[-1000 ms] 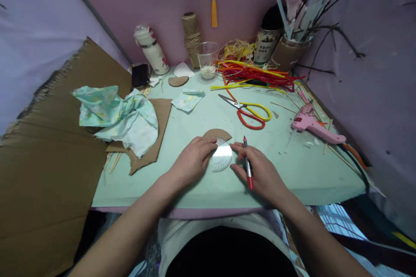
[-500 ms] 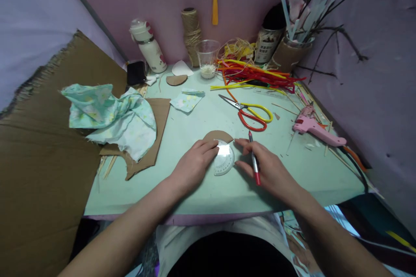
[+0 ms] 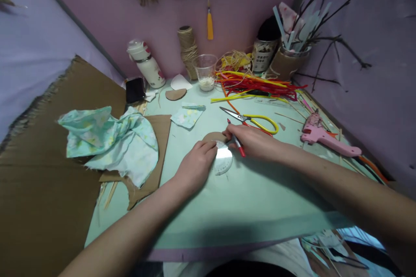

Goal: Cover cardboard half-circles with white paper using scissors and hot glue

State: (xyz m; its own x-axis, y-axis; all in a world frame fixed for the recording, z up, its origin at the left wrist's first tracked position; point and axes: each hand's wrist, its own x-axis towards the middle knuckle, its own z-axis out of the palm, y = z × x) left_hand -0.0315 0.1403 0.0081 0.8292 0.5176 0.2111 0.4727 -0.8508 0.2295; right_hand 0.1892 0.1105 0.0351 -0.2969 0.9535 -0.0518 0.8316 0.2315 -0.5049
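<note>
A clear protractor (image 3: 223, 160) lies partly over a brown cardboard piece (image 3: 214, 136) on the pale green table. Fingertips of my left hand (image 3: 197, 162) press on the protractor's left side and the cardboard. My right hand (image 3: 248, 140) grips a red and silver pen (image 3: 239, 146) at the right edge of the protractor, its fingertips by the cardboard. Just behind this hand lie scissors (image 3: 263, 123) with one yellow and one red handle, the red one partly hidden by the hand.
Floral cloth (image 3: 120, 143) and cardboard (image 3: 164, 138) lie left. Behind are a bottle (image 3: 151, 69), twine (image 3: 188, 52), a plastic cup (image 3: 206, 73) and red and yellow strips (image 3: 260, 84). A pink glue gun (image 3: 328, 138) rests right.
My right hand has moved left and forward to the protractor's edge, closing round the pen. My left hand stays on the protractor. The camera view has tilted up.
</note>
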